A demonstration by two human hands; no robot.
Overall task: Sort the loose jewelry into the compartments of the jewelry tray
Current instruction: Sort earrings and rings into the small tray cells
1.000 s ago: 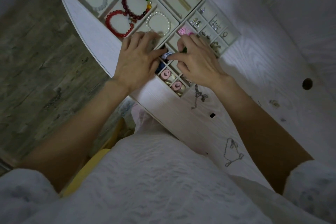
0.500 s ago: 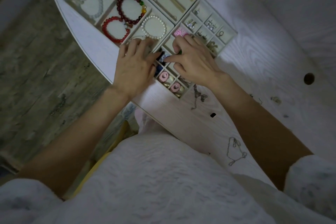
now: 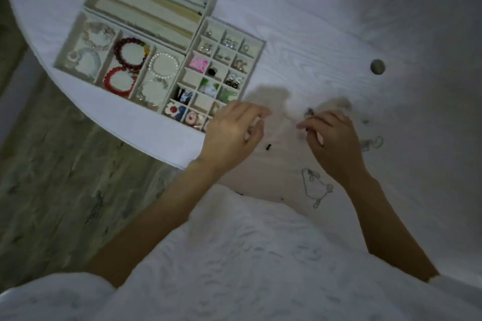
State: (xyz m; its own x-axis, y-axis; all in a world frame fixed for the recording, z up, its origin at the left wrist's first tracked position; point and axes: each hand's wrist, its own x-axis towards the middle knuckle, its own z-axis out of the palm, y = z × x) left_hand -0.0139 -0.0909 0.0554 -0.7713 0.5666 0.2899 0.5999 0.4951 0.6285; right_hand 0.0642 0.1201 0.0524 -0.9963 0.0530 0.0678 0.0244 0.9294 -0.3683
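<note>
Left hand [image 3: 230,133] curled, right hand [image 3: 330,138] pinching

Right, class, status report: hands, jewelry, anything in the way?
Both hands, left and right, off the tray. Chain loose on table. Nothing blocking.
</note>
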